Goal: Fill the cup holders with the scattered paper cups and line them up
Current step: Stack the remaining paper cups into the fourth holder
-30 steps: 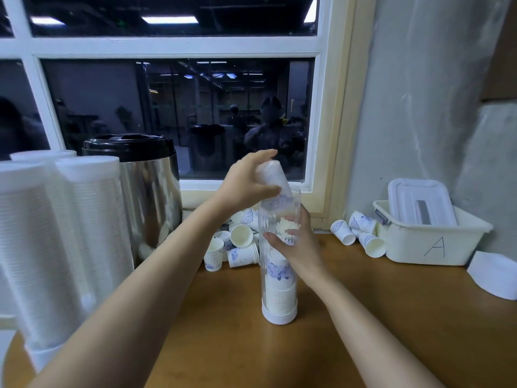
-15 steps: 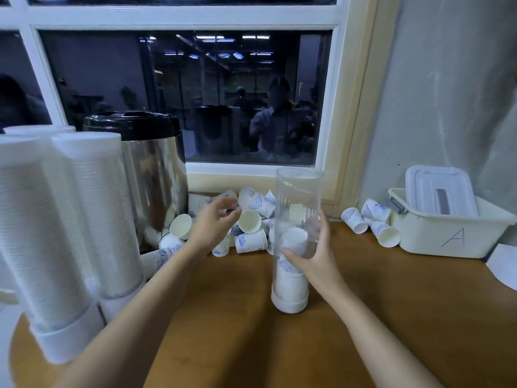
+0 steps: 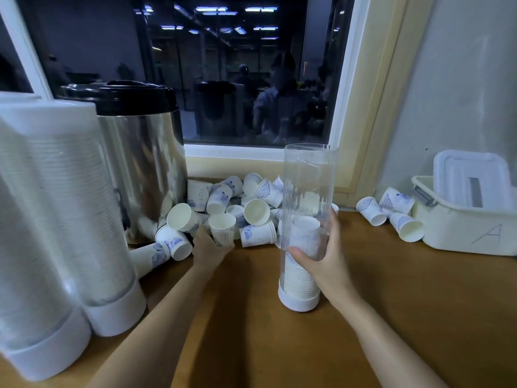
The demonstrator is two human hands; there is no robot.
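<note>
A clear tube cup holder (image 3: 307,175) with a white base stands upright on the wooden table (image 3: 251,331), partly filled with stacked white cups. My right hand (image 3: 321,256) grips its middle. My left hand (image 3: 208,247) reaches into the pile of scattered paper cups (image 3: 251,208) below the window and closes its fingers round one white cup (image 3: 222,228) at the pile's front edge. Three more loose cups (image 3: 391,211) lie on their sides further right, beside the bin.
Two full cup holders (image 3: 56,219) with white bases stand at the left front. A steel urn (image 3: 140,163) with a black lid stands behind them. A cream bin (image 3: 470,225) marked A, with a lid resting on it, sits at the right edge.
My left hand dropped from the top of the tube down to the cup pile and took hold of a cup. The right hand stayed on the tube. The view tilted down and closer.
</note>
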